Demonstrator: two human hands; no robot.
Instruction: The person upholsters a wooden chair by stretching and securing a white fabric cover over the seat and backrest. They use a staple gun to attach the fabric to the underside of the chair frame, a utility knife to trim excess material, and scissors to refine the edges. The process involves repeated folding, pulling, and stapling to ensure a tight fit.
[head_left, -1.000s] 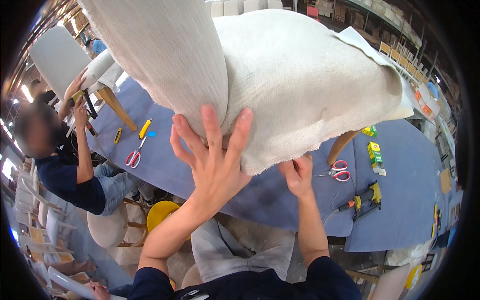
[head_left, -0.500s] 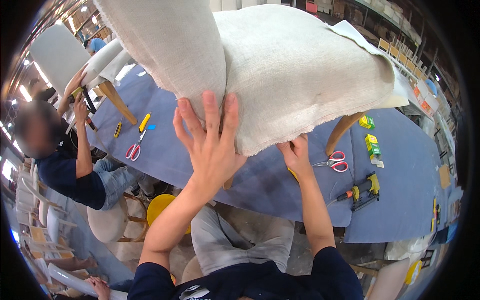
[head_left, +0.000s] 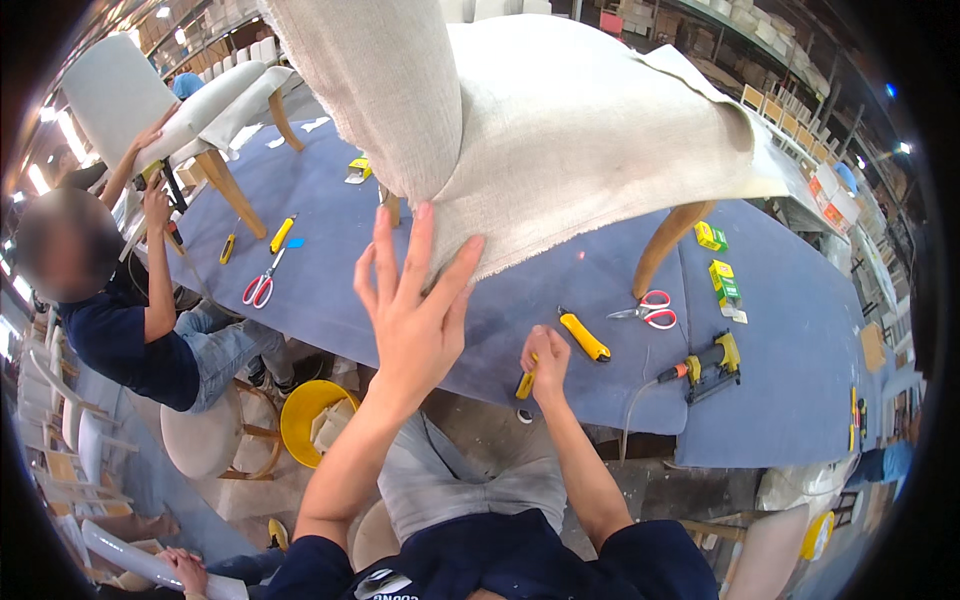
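Note:
A chair covered in off-white woven fabric [head_left: 590,140] stands on the table, its cut edge frayed and hanging loose along the near side. My left hand [head_left: 415,320] has its fingers stretched, the tips touching the cloth at the lower corner where back and seat meet. My right hand [head_left: 546,365] is closed in front of the table edge, below the seat. From its fist sticks a yellow utility knife [head_left: 525,385], mostly covered by the fingers. Just right of that hand, a second yellow utility knife [head_left: 584,336] lies on the table. A wooden leg [head_left: 670,245] supports the chair's right side.
Red-handled scissors [head_left: 655,310], a staple gun [head_left: 712,367] with a hose and green-yellow boxes [head_left: 725,285] lie on the blue-grey table [head_left: 480,345]. More scissors [head_left: 260,290] lie left. A co-worker [head_left: 140,330] handles another chair [head_left: 215,120]. A yellow bucket [head_left: 305,425] stands below.
My right hand has come out from under the fabric edge, moving down and left, and the yellow knife in it now shows. The left hand stays at the corner with fingers more spread.

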